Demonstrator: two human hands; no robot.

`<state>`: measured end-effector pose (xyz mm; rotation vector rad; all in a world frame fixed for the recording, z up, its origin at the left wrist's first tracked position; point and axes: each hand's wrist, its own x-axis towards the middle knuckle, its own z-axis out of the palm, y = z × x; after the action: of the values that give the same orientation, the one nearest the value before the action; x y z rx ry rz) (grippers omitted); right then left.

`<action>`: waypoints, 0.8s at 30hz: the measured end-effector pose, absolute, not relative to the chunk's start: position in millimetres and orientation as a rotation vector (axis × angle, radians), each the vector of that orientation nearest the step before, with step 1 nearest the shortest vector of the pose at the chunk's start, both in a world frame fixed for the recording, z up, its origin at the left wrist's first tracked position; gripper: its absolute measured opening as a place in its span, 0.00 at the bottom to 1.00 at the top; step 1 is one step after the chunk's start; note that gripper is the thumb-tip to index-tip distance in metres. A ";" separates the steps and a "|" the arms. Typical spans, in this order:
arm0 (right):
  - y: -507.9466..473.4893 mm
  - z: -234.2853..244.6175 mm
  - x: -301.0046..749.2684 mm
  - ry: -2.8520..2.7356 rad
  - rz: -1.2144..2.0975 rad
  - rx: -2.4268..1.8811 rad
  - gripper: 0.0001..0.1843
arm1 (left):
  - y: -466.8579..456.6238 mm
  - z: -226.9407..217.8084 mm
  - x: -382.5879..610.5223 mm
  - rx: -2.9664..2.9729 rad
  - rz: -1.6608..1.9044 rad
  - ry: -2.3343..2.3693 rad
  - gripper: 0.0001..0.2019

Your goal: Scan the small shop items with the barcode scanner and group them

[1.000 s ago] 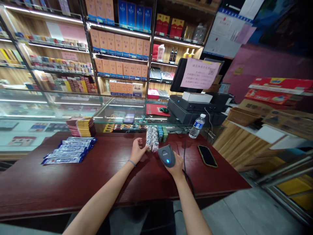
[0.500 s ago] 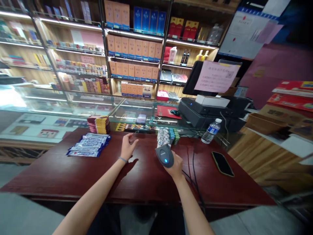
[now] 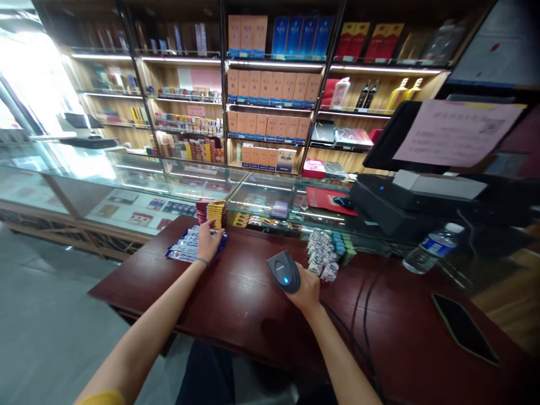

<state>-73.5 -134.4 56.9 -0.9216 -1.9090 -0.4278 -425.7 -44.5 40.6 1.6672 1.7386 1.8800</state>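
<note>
My right hand point(image 3: 309, 288) is wrapped round a dark grey barcode scanner point(image 3: 283, 272) with a lit blue light, held above the dark red table point(image 3: 240, 315). My left hand point(image 3: 210, 242) is over the right part of a row of blue and white packets point(image 3: 184, 246), fingers apart and nothing visible in them. Just behind its fingertips stands a stack of red and yellow packs point(image 3: 211, 211). Whether the fingers touch the packs cannot be made out. Right of the scanner are several silvery wrapped pieces point(image 3: 321, 250), with blue and green ones point(image 3: 343, 246) alongside.
A water bottle point(image 3: 432, 248) and a phone point(image 3: 464, 327) are on the right of the table. The black scanner cable point(image 3: 366, 315) runs towards the front edge. Behind stand a glass display counter point(image 3: 177, 179), a monitor with a pink paper point(image 3: 455, 132) and shelves of boxed goods point(image 3: 270, 87).
My left hand has moved left from the middle of the table to the packets. The view has turned left. My right hand still holds the scanner.
</note>
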 end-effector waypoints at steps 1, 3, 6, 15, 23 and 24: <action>-131.6 57.4 -76.0 -1.918 -0.422 -0.914 0.18 | -39.0 47.3 -434.9 1.722 1.871 1.784 0.23; -126.1 57.1 -79.2 -1.921 -0.414 -0.912 0.19 | -26.5 63.1 -450.9 1.849 1.839 1.883 0.22; -120.4 53.2 -80.5 -1.901 -0.401 -0.920 0.19 | -5.8 85.9 -467.8 2.047 1.714 1.952 0.22; -118.2 39.7 -74.3 -1.908 -0.382 -0.943 0.20 | 18.7 94.9 -479.3 2.283 1.392 1.926 0.22; -118.7 42.6 -63.0 -1.885 -0.377 -0.974 0.21 | -7.4 110.5 -445.6 1.817 1.799 1.923 0.12; -119.6 44.7 -62.1 -1.875 -0.371 -0.974 0.21 | -9.6 111.7 -431.6 1.637 1.911 1.881 0.11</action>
<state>-62.1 -119.6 44.7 -0.9736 -1.8755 -0.3709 -431.6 -9.6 111.7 1.6372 1.8806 1.9115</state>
